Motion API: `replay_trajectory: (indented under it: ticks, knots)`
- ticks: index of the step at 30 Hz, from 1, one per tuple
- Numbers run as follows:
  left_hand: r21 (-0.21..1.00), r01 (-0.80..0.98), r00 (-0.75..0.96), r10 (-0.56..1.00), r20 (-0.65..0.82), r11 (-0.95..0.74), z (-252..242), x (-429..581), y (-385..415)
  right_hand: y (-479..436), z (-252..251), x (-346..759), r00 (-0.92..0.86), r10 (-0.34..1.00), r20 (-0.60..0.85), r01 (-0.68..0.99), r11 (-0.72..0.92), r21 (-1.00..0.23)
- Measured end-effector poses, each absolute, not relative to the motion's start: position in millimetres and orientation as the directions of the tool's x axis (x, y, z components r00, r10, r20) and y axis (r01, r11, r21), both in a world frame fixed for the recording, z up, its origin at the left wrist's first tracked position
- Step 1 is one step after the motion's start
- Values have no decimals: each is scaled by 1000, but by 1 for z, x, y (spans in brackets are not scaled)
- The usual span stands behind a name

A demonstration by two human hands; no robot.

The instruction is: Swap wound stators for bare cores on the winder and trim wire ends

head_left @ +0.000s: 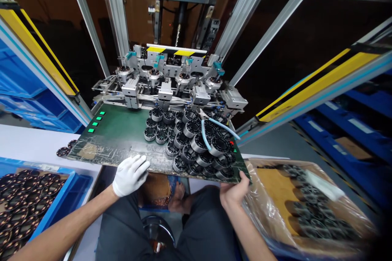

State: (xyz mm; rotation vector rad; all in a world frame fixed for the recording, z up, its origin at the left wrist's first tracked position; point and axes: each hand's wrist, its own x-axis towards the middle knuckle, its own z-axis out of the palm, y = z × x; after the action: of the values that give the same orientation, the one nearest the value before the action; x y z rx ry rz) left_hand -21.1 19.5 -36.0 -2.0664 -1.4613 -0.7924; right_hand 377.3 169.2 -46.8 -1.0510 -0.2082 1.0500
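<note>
My left hand [130, 174], in a white glove, rests curled over the near edge of the green work mat [119, 132]. My bare right hand [234, 189] grips the mat's near right corner, thumb on top. A heap of several round metal stator rings [190, 140] with dark windings lies on the right half of the mat. Light blue-handled pliers [211, 128] lie on top of the heap. Behind the mat stands a metal fixture [171, 83] with several round stations.
A blue bin [65, 201] of dark wound coils sits at lower left. At lower right a plastic-lined cardboard box [275, 195] holds more rings. Green lit buttons [96, 124] line the mat's left side. Yellow-striped rails [315, 85] and aluminium posts flank the machine.
</note>
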Motion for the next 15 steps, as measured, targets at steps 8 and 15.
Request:
replay_trajectory:
  ticks: [8,15]
  knots:
    - [-55,951,256,674,693,-305,-36,-21,19,170,-45,377,538,782,-315,-613,107,-782]
    - [-47,949,255,674,693,-311,-36,-20,19,171,-47,377,538,779,-324,-612,97,-785]
